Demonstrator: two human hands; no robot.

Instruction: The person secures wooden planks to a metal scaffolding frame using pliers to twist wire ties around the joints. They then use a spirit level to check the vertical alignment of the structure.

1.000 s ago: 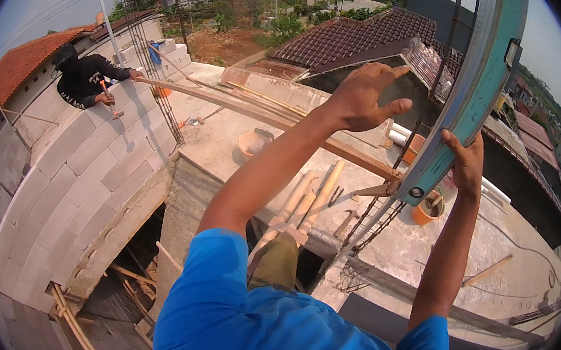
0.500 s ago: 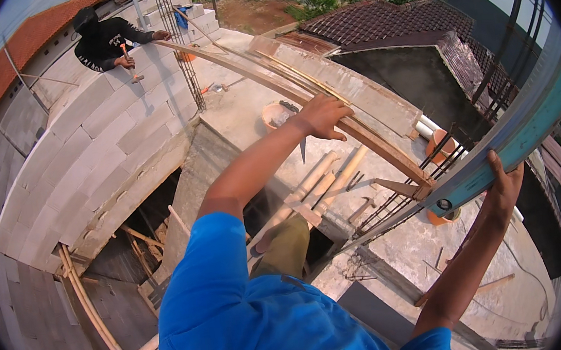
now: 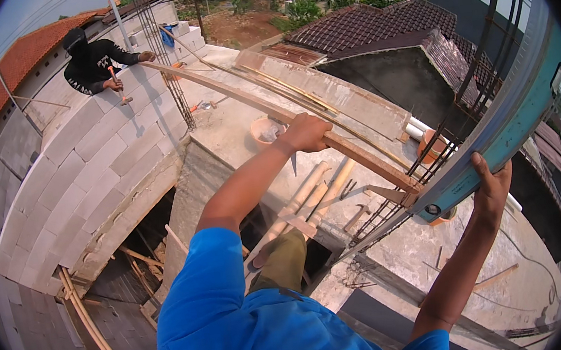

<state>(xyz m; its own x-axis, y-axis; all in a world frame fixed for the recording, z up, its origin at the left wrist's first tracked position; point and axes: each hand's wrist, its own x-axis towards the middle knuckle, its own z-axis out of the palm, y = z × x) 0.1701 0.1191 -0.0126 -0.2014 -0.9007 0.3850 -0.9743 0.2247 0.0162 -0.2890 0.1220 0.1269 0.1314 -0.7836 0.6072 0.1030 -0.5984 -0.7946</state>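
Observation:
My left hand (image 3: 308,132) is closed round a long wooden batten (image 3: 234,94) that slants from the block wall at the far left to the rebar at the right. With my right hand (image 3: 493,183) I grip the lower edge of a teal spirit level (image 3: 509,137), fingers underneath and thumb up its side. The level tilts up to the right, its round vial end beside the batten's near end. Along its upper side runs a silver metal straightedge (image 3: 485,109). At the batten's far end, a co-worker in black (image 3: 94,61) rests one hand and holds a hammer (image 3: 118,85) in the other.
The light block wall (image 3: 81,168) curves along the left, above a dark opening (image 3: 140,234). Upright rebar (image 3: 170,70) stands by its end. On the concrete are a mortar bucket (image 3: 267,130), bamboo poles (image 3: 300,197) and a hammer (image 3: 356,217). Another orange bucket (image 3: 431,145) stands by the right rebar.
My left hand has gone from lying on the batten with fingers spread to wrapping round it. The view has shifted slightly; my right hand still holds the level.

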